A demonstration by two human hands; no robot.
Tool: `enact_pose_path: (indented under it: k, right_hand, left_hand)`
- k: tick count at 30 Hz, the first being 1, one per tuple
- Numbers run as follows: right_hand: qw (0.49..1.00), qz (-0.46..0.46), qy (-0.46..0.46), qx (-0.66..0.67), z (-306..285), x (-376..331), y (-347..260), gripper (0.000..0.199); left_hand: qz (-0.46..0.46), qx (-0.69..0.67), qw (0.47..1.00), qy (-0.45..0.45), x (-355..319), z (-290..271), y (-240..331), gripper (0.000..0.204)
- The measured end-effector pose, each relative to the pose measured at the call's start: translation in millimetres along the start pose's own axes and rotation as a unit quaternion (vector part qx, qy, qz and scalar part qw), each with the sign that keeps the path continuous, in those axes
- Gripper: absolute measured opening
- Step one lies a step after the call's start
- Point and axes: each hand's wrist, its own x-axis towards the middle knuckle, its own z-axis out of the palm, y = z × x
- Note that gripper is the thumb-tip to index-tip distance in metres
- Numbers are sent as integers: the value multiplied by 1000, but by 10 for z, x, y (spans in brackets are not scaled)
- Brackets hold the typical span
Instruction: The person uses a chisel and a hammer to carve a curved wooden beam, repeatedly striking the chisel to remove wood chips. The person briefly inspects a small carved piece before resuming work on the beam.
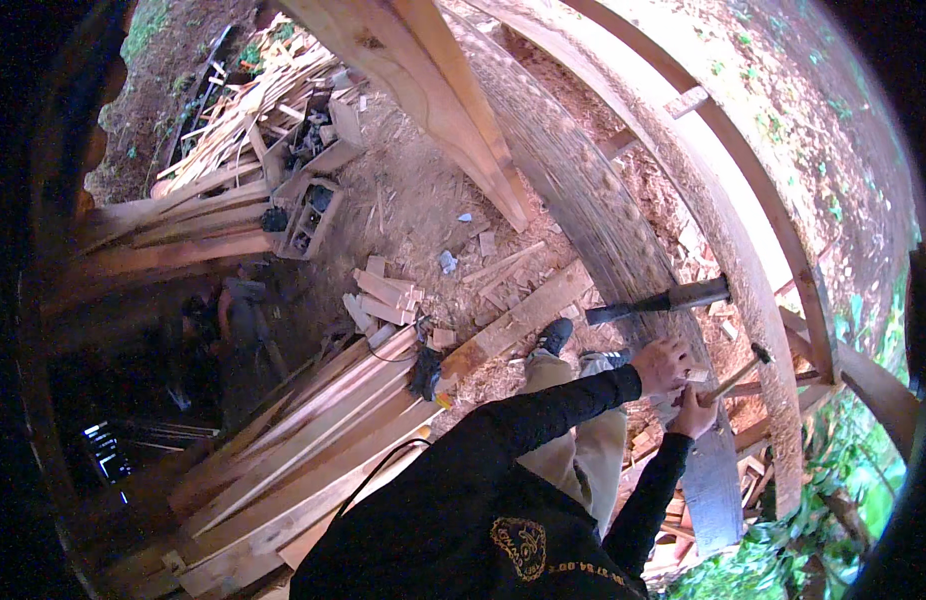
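Note:
My right hand [692, 413] is closed around the pale wooden handle of a hammer [728, 380], whose small dark head points away to the far right. My left hand [662, 365] is just beyond it, with fingers curled at a small pale wooden block [697, 374]. Both hands are over a long grey weathered plank [623, 235]. A dark, long tool with a thick cylindrical body [695, 294] lies across this plank, beyond my hands. The fine detail of my fingertips is too small to make out.
Curved timber beams [758, 160] run along the right side. A thick wooden post [423, 90] slants in from the top. Stacked boards [313, 440] lie at the left, near offcuts [388, 292] and wood shavings on the ground. Crates with tools [311, 218] stand farther back.

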Motion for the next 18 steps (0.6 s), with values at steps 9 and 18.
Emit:
enact_pose_path:
  k: [9, 18]
  right_hand:
    - [898, -21, 92, -429, -391, -176, 336, 45]
    - [908, -160, 167, -351, -533, -481, 904, 37]
  left_hand:
    - [22, -58, 998, -15, -109, 367, -64, 14]
    - [46, -172, 982, -61, -44, 191, -140, 14]
